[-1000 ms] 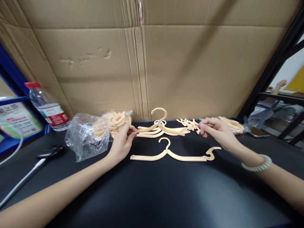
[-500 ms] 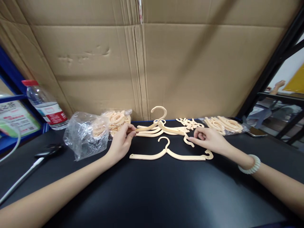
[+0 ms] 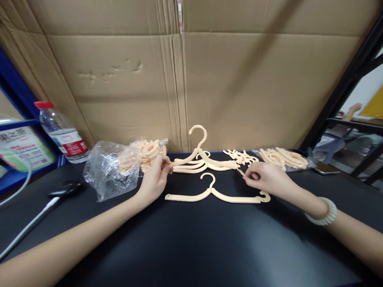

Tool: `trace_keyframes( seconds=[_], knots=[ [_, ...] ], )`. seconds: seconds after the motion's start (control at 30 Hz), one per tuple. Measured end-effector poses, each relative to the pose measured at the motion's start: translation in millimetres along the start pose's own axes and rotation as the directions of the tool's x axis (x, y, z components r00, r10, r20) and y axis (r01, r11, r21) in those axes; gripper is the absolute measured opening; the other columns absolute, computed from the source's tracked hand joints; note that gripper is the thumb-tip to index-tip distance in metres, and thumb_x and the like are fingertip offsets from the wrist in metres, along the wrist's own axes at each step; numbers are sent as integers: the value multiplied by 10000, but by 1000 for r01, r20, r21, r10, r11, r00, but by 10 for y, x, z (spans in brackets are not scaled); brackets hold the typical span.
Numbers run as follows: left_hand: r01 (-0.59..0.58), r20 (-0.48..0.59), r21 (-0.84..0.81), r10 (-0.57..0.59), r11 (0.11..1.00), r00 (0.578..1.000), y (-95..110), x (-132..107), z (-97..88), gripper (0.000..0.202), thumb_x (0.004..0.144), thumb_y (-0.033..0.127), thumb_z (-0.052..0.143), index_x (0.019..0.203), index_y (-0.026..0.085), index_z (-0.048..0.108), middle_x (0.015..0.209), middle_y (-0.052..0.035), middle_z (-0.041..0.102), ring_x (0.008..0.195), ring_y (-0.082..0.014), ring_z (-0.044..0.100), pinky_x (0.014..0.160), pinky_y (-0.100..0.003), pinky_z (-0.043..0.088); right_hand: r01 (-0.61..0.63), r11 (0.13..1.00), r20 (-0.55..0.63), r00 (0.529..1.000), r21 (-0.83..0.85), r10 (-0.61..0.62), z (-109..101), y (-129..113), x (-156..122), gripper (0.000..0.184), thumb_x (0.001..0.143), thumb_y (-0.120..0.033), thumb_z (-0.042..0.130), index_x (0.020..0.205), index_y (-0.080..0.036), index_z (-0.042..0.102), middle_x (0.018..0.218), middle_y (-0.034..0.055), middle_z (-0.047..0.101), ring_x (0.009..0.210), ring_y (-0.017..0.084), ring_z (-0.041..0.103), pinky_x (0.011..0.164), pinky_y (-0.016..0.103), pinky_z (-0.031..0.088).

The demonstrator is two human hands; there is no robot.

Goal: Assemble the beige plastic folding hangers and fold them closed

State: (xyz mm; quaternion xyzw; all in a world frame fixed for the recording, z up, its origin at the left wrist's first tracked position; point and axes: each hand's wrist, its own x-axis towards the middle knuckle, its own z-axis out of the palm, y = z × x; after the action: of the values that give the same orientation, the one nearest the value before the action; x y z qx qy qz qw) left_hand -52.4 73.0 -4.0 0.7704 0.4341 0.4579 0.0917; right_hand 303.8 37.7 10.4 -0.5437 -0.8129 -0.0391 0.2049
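Observation:
My left hand (image 3: 154, 179) is closed on the left end of a cream wooden hanger (image 3: 201, 153), which is lifted above a small stack of hanger pieces at the back of the black table (image 3: 191, 239). Pinched in the fingers of my right hand (image 3: 265, 177) is a small cream hook piece (image 3: 239, 171), held against the right end of that raised hanger. Just in front of both hands, another assembled hanger (image 3: 215, 193) lies flat on the table.
A crumpled clear plastic bag (image 3: 110, 169) and a bag of cream rings (image 3: 148, 151) lie left. Small hook pieces (image 3: 241, 156) and a bag of curved parts (image 3: 284, 157) lie at the back right. A water bottle (image 3: 61, 133), a white cable (image 3: 26, 229) and a cardboard wall (image 3: 191, 79) surround the table.
My right hand took a small hook piece from the pile at the back right and brought it left to the raised hanger's end. The left hand lifted the hanger a little higher.

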Motion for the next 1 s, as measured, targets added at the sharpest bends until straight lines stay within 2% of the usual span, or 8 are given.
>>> trace_keyframes(
  seconds=[0.1, 0.2, 0.3, 0.43, 0.6, 0.73, 0.87, 1.0],
  knots=[
    [-19, 5, 25, 19, 1000, 1000, 12, 6, -7, 156, 901, 208, 389, 1012, 192, 497, 743, -1, 579, 671, -173, 602, 697, -325, 476, -64, 985, -64, 995, 159, 75, -33, 84, 26, 122, 727, -242, 562, 657, -200, 653, 525, -12, 536, 510, 145, 515, 516, 266, 355],
    [-48, 33, 55, 46, 997, 998, 33, 17, -17, 248, 908, 217, 378, 1056, 183, 574, 740, -12, 593, 695, -182, 593, 722, -333, 464, -170, 900, -65, 975, 401, 214, -60, 136, 53, 126, 717, -311, 604, 645, -207, 597, 503, -27, 513, 483, 139, 499, 504, 271, 377],
    [-69, 48, 76, 65, 995, 997, 36, 20, -21, 239, 911, 227, 384, 972, 173, 609, 726, -21, 596, 706, -189, 587, 718, -333, 455, -269, 716, 37, 946, 644, 322, -73, 115, 65, 205, 708, -373, 670, 670, -219, 541, 555, -15, 577, 510, 146, 545, 521, 286, 447],
    [-85, 60, 89, 80, 992, 995, 18, 17, -16, 211, 912, 218, 382, 928, 175, 588, 717, -17, 605, 693, -185, 591, 705, -329, 456, -304, 445, 162, 931, 843, 328, -41, 32, 52, 317, 685, -432, 754, 727, -218, 525, 767, 41, 694, 671, 167, 641, 634, 308, 538],
    [-101, 78, 93, 94, 990, 993, 28, 21, -11, 192, 911, 216, 389, 919, 183, 578, 719, -11, 611, 688, -179, 596, 693, -320, 463, -284, 336, 190, 940, 898, 285, 46, 4, 37, 346, 682, -441, 793, 857, -188, 633, 807, 37, 684, 661, 121, 597, 645, 271, 516],
    [-112, 93, 92, 103, 989, 990, 49, 23, -12, 187, 911, 213, 392, 922, 184, 577, 731, -13, 615, 696, -177, 600, 697, -315, 469, -281, 266, 212, 942, 922, 259, 64, -7, 35, 329, 641, -419, 834, 766, -176, 650, 766, 14, 634, 668, 113, 568, 631, 259, 496],
    [-125, 106, 90, 115, 988, 988, 55, 22, -11, 173, 910, 214, 402, 909, 195, 574, 730, -9, 616, 700, -174, 598, 697, -308, 470, -351, 166, 328, 933, 922, 149, 38, -38, 15, 295, 696, -406, 806, 777, -181, 634, 818, 14, 626, 795, 136, 596, 731, 273, 522],
    [-133, 113, 85, 123, 987, 986, 59, 21, -12, 169, 914, 220, 405, 921, 195, 572, 728, -8, 619, 706, -175, 603, 700, -307, 473, -450, 73, 444, 892, 890, 83, -4, -67, -8, 273, 734, -373, 785, 824, -173, 622, 951, 48, 647, 924, 185, 643, 823, 318, 537]
  ],
)
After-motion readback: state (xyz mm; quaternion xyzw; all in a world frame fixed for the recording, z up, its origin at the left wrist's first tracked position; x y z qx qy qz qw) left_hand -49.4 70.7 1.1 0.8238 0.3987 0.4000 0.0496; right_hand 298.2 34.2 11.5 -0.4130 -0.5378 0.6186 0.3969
